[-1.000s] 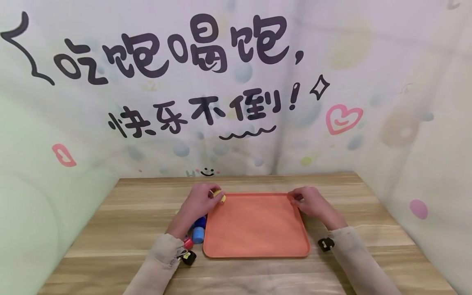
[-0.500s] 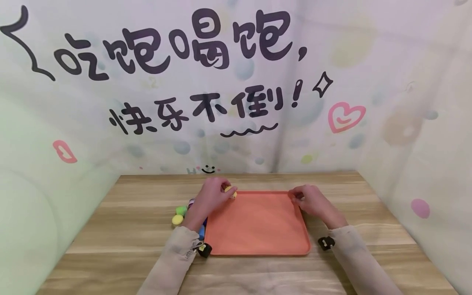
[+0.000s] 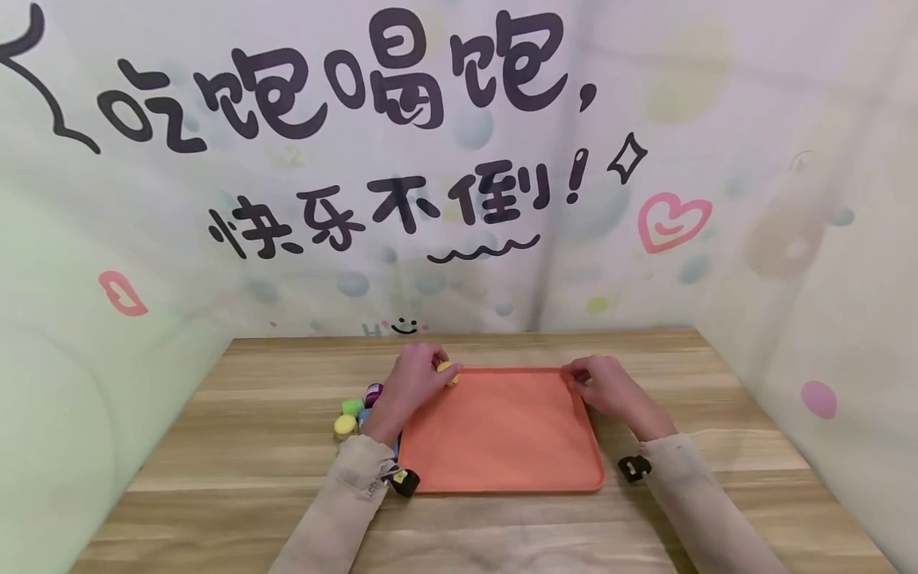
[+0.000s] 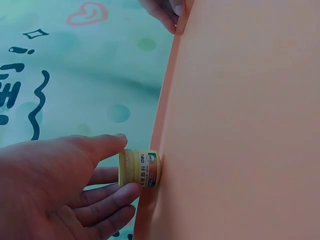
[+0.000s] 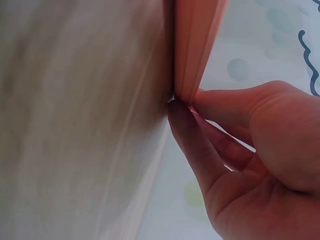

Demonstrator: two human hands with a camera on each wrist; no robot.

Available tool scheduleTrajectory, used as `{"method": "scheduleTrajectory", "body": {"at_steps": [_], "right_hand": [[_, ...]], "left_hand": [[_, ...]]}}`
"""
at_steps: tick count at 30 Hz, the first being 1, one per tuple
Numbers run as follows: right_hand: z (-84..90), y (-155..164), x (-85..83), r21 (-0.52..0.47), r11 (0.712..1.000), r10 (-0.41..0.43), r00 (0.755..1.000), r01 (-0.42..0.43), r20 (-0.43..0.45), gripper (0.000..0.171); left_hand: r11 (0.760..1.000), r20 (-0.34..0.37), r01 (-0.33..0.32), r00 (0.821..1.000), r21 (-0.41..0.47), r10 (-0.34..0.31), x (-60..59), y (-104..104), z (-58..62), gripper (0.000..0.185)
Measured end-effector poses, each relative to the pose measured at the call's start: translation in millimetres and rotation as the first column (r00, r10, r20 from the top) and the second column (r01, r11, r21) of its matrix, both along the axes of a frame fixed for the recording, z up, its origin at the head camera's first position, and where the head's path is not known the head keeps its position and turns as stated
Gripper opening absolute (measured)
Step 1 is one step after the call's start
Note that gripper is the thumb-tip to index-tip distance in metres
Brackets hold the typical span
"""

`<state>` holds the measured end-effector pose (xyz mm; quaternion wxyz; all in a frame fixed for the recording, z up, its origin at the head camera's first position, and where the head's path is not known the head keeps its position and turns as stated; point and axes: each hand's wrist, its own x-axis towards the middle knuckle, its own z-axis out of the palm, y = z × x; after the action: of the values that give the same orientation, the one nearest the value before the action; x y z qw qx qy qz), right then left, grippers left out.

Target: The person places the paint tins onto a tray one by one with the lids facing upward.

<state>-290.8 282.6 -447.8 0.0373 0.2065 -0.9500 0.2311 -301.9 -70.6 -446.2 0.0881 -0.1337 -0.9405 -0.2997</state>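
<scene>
At the orange tray's (image 3: 502, 430) far corners, left hand (image 3: 412, 383) pinches a yellow jar (image 4: 140, 168); right hand (image 3: 602, 384) apparently pinches the rim.

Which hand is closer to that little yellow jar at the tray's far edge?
Left. The left hand pinches the yellow jar against the orange tray; the right hand holds the tray's opposite far corner.

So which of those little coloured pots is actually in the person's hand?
The yellow pot, pinched in the left hand against the orange tray's far left corner. The green, purple and second yellow pots sit untouched on the table, left of the tray.
</scene>
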Motion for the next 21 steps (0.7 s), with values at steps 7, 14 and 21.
{"method": "scheduleTrajectory", "body": {"at_steps": [7, 14, 21], "right_hand": [[-1.2, -0.8, -3.1, 0.001, 1.000, 0.010, 1.000, -0.010, -0.029, 0.020], [-0.1, -3.1, -3.4, -0.001, 1.000, 0.022, 0.999, -0.022, -0.049, 0.019], [-1.4, 0.6, -0.5, -0.004, 1.000, 0.023, 0.999, -0.023, -0.031, 0.019]], "left_hand": [[1.000, 0.015, -0.012, 1.000, 0.014, 0.012, 0.4, 0.2, 2.2, 0.025], [1.000, 0.008, -0.016, 1.000, 0.009, 0.016, 0.8, -0.2, 0.8, 0.024], [1.000, -0.015, -0.009, 1.000, -0.005, 0.009, 2.5, 2.8, 0.5, 0.024]]}}
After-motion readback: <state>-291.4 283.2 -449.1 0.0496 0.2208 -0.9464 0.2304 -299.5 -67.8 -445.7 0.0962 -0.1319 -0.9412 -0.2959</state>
